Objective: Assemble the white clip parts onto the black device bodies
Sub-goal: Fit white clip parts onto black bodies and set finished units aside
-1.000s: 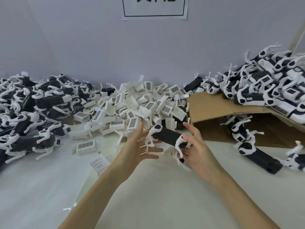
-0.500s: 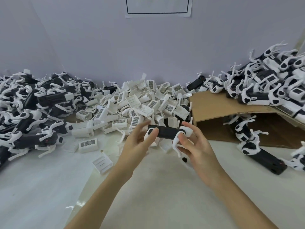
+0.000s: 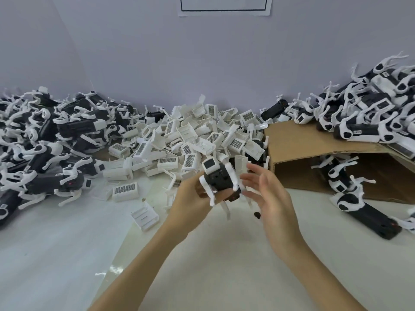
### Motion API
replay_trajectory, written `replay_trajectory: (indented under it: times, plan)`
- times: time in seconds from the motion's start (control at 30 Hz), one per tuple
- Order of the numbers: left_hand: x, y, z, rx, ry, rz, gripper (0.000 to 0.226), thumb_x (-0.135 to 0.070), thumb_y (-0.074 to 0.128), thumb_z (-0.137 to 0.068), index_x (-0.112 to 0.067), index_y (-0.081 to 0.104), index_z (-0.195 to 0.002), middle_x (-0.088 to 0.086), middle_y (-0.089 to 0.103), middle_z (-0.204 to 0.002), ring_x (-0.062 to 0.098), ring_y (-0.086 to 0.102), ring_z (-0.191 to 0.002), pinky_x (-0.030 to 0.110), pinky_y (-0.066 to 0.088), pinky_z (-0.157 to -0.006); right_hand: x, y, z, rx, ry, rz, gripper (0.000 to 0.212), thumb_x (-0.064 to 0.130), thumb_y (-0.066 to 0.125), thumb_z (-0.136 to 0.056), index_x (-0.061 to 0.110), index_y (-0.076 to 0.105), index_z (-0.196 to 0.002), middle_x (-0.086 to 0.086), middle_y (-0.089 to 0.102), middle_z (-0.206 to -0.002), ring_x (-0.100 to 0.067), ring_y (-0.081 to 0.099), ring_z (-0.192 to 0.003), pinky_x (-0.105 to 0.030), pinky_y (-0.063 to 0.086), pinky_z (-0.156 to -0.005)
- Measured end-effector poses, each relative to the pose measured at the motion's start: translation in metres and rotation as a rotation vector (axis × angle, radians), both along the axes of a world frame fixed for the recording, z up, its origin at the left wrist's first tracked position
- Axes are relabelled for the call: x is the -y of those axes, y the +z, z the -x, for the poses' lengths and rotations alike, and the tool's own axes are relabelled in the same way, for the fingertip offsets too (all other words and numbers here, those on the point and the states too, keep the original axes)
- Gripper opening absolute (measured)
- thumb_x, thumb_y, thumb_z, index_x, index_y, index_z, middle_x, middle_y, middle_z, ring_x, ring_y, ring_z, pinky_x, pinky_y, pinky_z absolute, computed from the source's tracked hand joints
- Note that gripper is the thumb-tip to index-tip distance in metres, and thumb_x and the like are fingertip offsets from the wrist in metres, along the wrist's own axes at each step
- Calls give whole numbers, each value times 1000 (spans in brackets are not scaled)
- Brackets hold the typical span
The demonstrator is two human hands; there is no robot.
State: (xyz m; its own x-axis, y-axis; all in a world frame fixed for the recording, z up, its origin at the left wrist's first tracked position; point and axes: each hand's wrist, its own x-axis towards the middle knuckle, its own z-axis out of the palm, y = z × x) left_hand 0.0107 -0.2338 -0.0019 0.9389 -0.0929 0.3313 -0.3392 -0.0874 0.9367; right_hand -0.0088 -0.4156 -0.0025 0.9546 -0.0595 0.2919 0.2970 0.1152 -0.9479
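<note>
Both hands meet above the middle of the white desk (image 3: 67, 254). The left hand (image 3: 193, 198) is wrapped around the lower end of a black device body (image 3: 219, 178), thumb and fingers clamped on it, so the body is lifted clear of the desk with its end face turned toward the camera. White curved arms stick out from the body on both sides and hang below it. The right hand (image 3: 271, 196) sits just beside the body on its right, fingers spread and apart, blurred; whether its fingertips touch the body cannot be told.

Behind the hands lies a heap of white clip parts (image 3: 190, 140), many with dark grid faces turned up. One loose white clip (image 3: 145, 215) lies alone on the desk, left of the left forearm. Another clip (image 3: 124, 190) with a grid face lies near the edge of the heap.

On the left, a pile of black bodies with white arms (image 3: 45, 140) is spread across the desk. On the right, a bent sheet of brown cardboard (image 3: 298, 144) carries another such pile (image 3: 370, 113), and more bodies lie under and in front of it (image 3: 368, 212). A small dark piece (image 3: 257, 214) lies on the desk below the right hand.
</note>
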Motion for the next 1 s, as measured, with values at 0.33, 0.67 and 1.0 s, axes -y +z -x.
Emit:
replay_trajectory:
  times: [0.33, 0.67, 1.0]
  plan:
    - [-6, 13, 0, 204, 29, -235, 32, -44, 88, -79, -48, 72, -106, -12, 68, -106, 14, 65, -98, 23, 50, -83, 7, 5, 1, -488, 487, -167, 54, 45, 48, -104, 4, 61, -135, -34, 69, -119, -44, 72, -104, -46, 62, -90]
    - [-29, 8, -6, -239, -289, -48, 67, -70, 66, -92, -32, 58, -147, 8, 73, -129, 33, 72, -111, 48, 53, -107, 9, 0, -5, -468, 173, -211, 37, 29, 55, -106, 7, 59, -135, -27, 69, -124, -31, 72, -96, -47, 56, -90]
    - [-8, 7, -3, -315, -10, 132, 71, -69, 30, -102, -20, 78, -123, 7, 79, -117, 29, 74, -113, 52, 49, -114, 5, -1, -4, -358, 211, -262, 48, 44, 57, -94, 13, 65, -130, -16, 73, -123, -34, 76, -100, -58, 58, -95]
